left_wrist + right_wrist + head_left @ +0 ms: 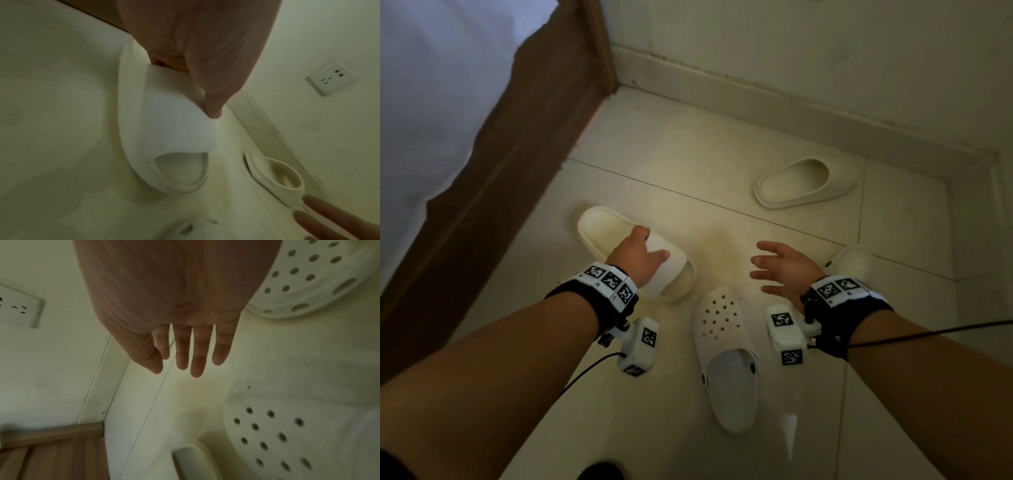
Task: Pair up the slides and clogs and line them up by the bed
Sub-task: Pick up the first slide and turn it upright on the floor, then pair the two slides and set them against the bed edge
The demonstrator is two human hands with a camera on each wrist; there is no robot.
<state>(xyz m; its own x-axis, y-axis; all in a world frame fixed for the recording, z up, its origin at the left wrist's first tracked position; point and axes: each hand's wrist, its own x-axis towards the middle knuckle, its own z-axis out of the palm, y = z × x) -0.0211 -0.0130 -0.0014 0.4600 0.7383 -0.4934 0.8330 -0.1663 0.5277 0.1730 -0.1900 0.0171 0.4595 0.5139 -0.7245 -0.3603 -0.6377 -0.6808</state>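
Observation:
My left hand point(642, 251) grips the strap of a cream slide point(599, 229) lying near the bed frame; in the left wrist view its fingers reach under the slide's strap point(170, 123) and the thumb presses the strap's edge. The matching slide point(804, 183) lies by the far wall. A white perforated clog point(726, 346) sits on the floor between my arms. A second clog point(851, 262) peeks out behind my right hand point(777, 267), which hovers with fingers spread and holds nothing. Both clogs point(283, 438) point(312, 277) show in the right wrist view.
The wooden bed frame point(524, 144) with white bedding point(431, 85) runs along the left. A wall with a skirting board point(756, 99) closes the far side and a ledge bounds the right. A wall socket point(331, 78) sits above the floor. The floor is pale tile.

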